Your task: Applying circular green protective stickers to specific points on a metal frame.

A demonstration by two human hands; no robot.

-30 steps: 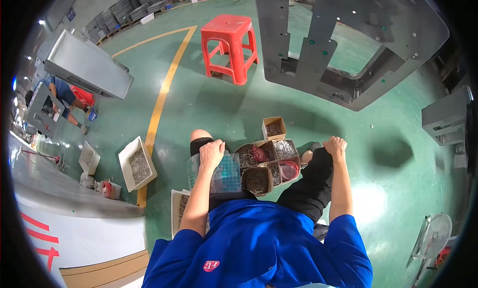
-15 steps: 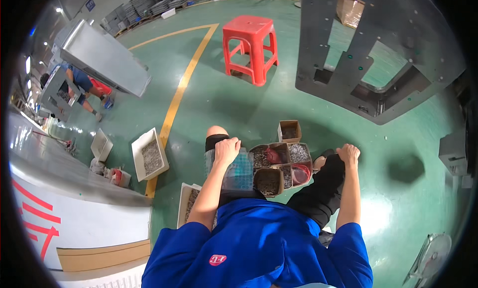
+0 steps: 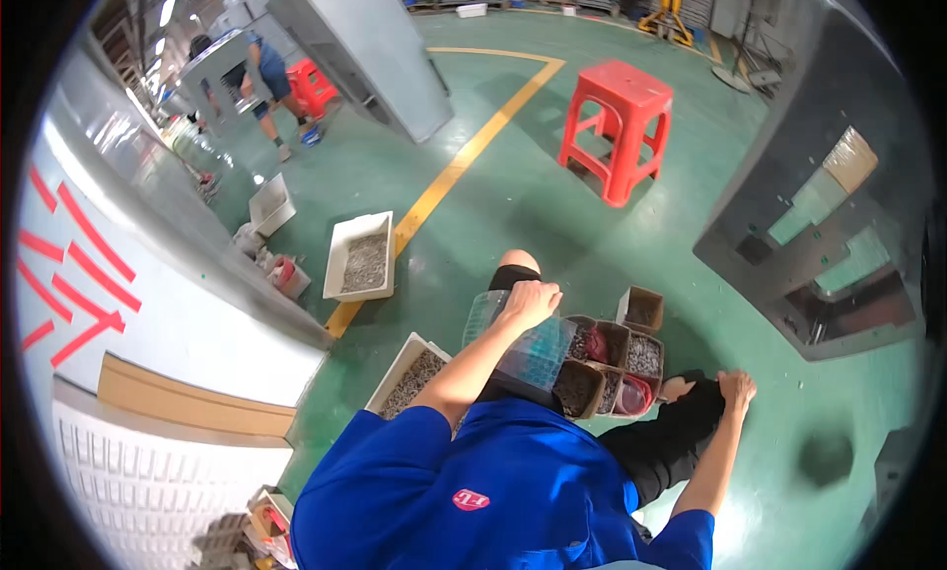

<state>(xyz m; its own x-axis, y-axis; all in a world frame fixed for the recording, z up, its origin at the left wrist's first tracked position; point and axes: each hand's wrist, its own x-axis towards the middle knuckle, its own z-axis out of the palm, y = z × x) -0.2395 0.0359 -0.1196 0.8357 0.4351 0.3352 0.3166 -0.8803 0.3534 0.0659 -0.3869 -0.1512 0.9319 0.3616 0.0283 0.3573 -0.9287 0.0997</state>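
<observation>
I look down on my blue shirt and dark trousers above a green floor. My left hand [image 3: 530, 304] rests on the edge of a clear plastic compartment box [image 3: 528, 348] lying on my lap, by my bare left knee [image 3: 518, 264]. My right hand [image 3: 736, 386] lies on my right knee, fingers curled over the dark trouser cloth. Between the hands stand several small brown cardboard boxes [image 3: 617, 363] with screws and red parts. One more small box [image 3: 640, 309] sits just beyond them.
A white tray of screws [image 3: 362, 256] lies on the floor by a yellow line [image 3: 449, 176]; another tray [image 3: 409, 378] sits by my left side. A red plastic stool [image 3: 619, 121] stands ahead. Grey metal panels [image 3: 819, 225] rise at right. A person [image 3: 271, 77] bends over far left.
The view has swung to the left and tilted; the stool and metal frame now sit further right. My hands stay on the box and the knee.
</observation>
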